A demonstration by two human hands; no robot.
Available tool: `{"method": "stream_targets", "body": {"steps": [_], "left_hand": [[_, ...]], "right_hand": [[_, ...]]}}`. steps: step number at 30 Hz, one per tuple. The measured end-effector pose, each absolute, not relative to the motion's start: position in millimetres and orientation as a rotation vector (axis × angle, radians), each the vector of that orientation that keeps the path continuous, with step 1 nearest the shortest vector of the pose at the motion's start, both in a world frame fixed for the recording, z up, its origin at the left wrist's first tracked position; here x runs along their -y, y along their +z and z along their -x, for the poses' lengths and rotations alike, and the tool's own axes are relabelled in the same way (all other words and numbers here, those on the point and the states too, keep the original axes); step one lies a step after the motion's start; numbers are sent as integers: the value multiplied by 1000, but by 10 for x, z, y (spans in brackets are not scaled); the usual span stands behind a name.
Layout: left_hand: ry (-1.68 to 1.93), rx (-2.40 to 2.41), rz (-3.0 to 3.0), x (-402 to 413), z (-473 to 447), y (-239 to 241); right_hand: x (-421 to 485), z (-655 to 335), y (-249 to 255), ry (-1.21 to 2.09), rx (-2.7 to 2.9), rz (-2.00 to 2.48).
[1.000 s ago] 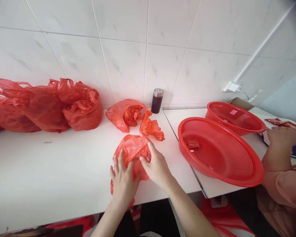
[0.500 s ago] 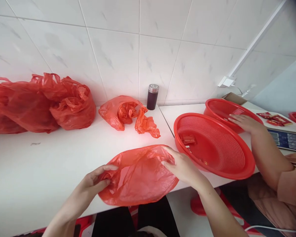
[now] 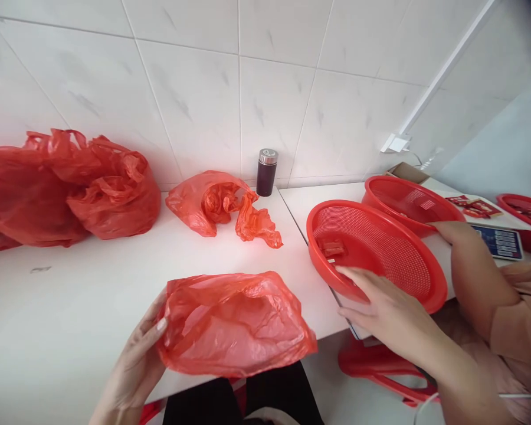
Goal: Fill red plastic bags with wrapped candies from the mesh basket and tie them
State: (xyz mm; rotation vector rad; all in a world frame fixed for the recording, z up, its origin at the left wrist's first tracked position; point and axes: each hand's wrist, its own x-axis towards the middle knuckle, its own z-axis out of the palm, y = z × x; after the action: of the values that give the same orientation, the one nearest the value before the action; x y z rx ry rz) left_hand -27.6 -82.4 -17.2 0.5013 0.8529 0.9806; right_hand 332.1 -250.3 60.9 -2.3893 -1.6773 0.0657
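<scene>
Fingers [image 3: 153, 311] of your left hand [image 3: 136, 358] are pinched on the left side of that red plastic bag [image 3: 243, 330], which gapes at the front edge of the white table [image 3: 92, 307]. Your right hand's [image 3: 392, 313] off the bag, thumb and fingers spread by the front red basket's [image 3: 407, 254] near rim; can't tell if they're touching it.

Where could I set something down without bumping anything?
Widest is the bare tabletop in front of the bulging red plastic bags, left of the left hand, with one small scrap. A narrower strip lies between the flask and the rear basket. The right is crowded: front basket, right hand, digital scale, co-worker's arm.
</scene>
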Motion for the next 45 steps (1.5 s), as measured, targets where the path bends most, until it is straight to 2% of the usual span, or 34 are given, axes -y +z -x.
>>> {"method": "stream_targets", "body": {"steps": [2, 5, 8, 14, 17, 21, 26, 32, 37, 41, 43, 45], "left_hand": [[947, -927, -578, 871, 260, -115], [882, -993, -626, 945, 160, 1], [832, -1008, -633, 1020, 37, 85], [736, -990, -556, 1124, 16, -16], [727, -1004, -511, 1145, 84, -108], [747, -1013, -501, 1183, 119, -142], [775, -1016, -517, 1207, 76, -126], [887, -1085, -528, 1203, 48, -68], [945, -1117, -555, 1221, 106, -38], [959, -1120, -546, 1242, 70, 0], [985, -1113, -541, 1256, -4, 45], [1013, -1085, -546, 1264, -98, 93]], "right_hand": [[2545, -3469, 569, 163, 1673, 2605], [2367, -3426, 572, 156, 1649, 2649], [1956, -3182, 631, 192, 1644, 2488], [978, -3186, 733, 542, 1790, 2006], [666, -3511, 709, 611, 1838, 2127], [514, -3829, 423, 770, 1904, 2318], [405, -3983, 79, 672, 1957, 2390], [278, -4103, 90, 537, 2022, 2361], [361, -4239, 272, 533, 1993, 2289], [565, -4194, 689, 514, 1911, 2179], [736, -3936, 953, 545, 1871, 2020], [950, -3512, 1184, 723, 1797, 1660]]}}
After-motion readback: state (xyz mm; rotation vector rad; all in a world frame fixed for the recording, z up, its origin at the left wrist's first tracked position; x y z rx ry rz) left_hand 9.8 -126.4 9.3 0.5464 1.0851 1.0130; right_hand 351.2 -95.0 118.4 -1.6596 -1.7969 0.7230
